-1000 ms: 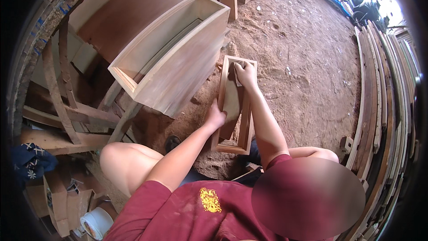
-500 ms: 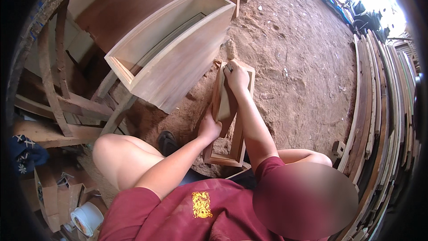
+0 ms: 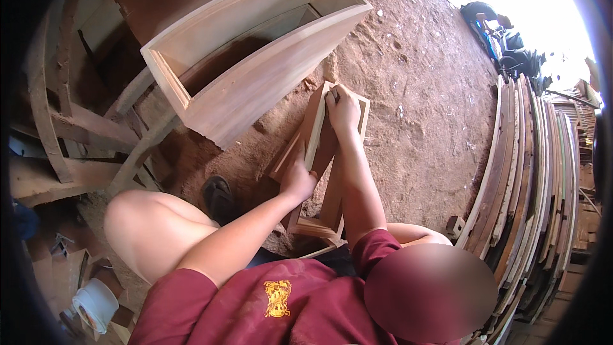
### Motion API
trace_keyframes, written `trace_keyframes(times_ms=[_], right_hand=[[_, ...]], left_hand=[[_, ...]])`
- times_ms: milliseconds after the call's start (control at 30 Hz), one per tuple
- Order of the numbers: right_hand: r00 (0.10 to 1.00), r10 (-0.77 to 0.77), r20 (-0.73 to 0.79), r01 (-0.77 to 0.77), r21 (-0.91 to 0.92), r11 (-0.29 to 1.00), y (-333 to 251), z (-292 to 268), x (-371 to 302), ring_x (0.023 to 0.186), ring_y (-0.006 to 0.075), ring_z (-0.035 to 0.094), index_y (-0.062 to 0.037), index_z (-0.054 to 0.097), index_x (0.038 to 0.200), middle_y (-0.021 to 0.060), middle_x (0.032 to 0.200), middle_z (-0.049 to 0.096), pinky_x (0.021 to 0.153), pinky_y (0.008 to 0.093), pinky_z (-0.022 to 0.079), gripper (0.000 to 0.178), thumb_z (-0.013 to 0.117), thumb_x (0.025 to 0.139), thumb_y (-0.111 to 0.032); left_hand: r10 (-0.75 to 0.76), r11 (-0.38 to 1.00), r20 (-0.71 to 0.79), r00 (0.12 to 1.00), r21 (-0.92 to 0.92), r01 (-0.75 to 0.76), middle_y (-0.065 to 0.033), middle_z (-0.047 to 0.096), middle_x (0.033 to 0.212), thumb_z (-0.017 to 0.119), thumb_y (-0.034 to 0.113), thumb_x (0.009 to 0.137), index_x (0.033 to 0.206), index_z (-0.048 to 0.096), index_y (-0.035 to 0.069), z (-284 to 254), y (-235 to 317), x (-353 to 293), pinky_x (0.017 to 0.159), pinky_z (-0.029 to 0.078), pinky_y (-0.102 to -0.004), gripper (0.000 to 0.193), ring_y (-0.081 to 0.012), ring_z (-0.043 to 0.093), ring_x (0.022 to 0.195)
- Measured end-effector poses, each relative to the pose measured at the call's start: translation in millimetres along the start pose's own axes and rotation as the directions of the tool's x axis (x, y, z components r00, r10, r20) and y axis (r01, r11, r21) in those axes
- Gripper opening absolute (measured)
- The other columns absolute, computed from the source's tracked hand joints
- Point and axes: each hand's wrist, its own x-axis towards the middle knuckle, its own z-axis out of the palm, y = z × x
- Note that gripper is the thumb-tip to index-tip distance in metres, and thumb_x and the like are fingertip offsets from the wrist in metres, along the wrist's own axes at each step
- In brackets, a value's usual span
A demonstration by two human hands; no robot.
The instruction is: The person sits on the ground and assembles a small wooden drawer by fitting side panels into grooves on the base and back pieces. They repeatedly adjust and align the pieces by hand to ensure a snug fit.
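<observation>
A narrow rectangular wooden frame (image 3: pixel 333 203) with deep sides stands between my legs, tilted, its long sides running away from me. My left hand (image 3: pixel 299 182) is closed around its left long side, near the middle. At the far end, my right hand (image 3: pixel 345 112) is closed with its knuckles up, pressed to the inner edge of that same side. A small dark bit shows at its fingers, too little to name. My right forearm crosses over the frame's opening and hides part of it.
A large open-topped wooden box (image 3: pixel 255 83) stands ahead on the left, beside wooden trestle legs (image 3: pixel 137 153). Long boards (image 3: pixel 511 179) are stacked on the right. A white bucket (image 3: pixel 96 305) sits at the lower left. Bags (image 3: pixel 495 32) lie at the far right on dirt ground (image 3: pixel 421 108).
The whole view has shifted somewhat. The frame has tipped so that more of its left outer side shows. Both hands stay on it in nearly the same places.
</observation>
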Motion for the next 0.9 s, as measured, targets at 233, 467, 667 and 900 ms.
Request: trace_keyframes(times_ms=[233, 467, 667, 900], right_hand=[[0.992, 0.124, -0.006, -0.123, 0.043, 0.991, 8, -11, -9, 0.094, 0.0444, 0.064, -0.0048, 0.057, 0.103, 0.0242, 0.097, 0.068, 0.084, 0.0507, 0.049, 0.025, 0.056, 0.095, -0.029], [0.981, -0.085, -0.176, 0.079, -0.04, 0.996, 7, 3, 7, 0.097, 0.0384, 0.063, -0.0054, 0.064, 0.1, 0.0173, 0.096, 0.068, 0.085, 0.0472, 0.048, 0.022, 0.061, 0.094, -0.026], [0.961, -0.17, -0.216, 0.146, -0.124, 0.981, 17, 17, 24, 0.097, 0.0356, 0.063, -0.0061, 0.067, 0.097, 0.0149, 0.097, 0.068, 0.088, 0.0452, 0.047, 0.02, 0.063, 0.093, -0.025], [0.953, -0.198, -0.229, 0.158, -0.182, 0.971, 15, 14, 10, 0.102, 0.0315, 0.061, -0.0083, 0.068, 0.098, 0.0112, 0.101, 0.068, 0.094, 0.0437, 0.042, 0.018, 0.061, 0.094, -0.025]], left_hand=[[0.068, 0.997, -0.072, 0.995, 0.035, -0.066, -0.0317, 0.06, 0.126, 0.06, 0.007, 0.083, 0.158, 0.019, 0.004, 17, -17, 10, 0.101, 0.047, -0.0439, 0.085, -0.0428, 0.061, 0.115], [-0.041, 0.998, 0.042, 0.998, -0.053, 0.043, -0.028, 0.039, 0.151, 0.062, 0.002, 0.081, 0.157, 0.018, 0.003, 0, 1, 2, 0.113, 0.038, -0.043, 0.087, -0.0406, 0.043, 0.137], [0.092, 0.996, -0.071, 0.993, 0.031, -0.09, -0.0313, 0.054, 0.135, 0.06, 0.005, 0.083, 0.158, 0.017, 0.005, 13, -15, 4, 0.104, 0.045, -0.0444, 0.087, -0.0428, 0.056, 0.123], [-0.011, 0.999, 0.019, 1.0, 0.05, 0.011, -0.0311, 0.056, 0.131, 0.061, 0.005, 0.081, 0.155, 0.025, 0.002, 11, -14, 10, 0.103, 0.046, -0.0441, 0.082, -0.0423, 0.057, 0.121]])
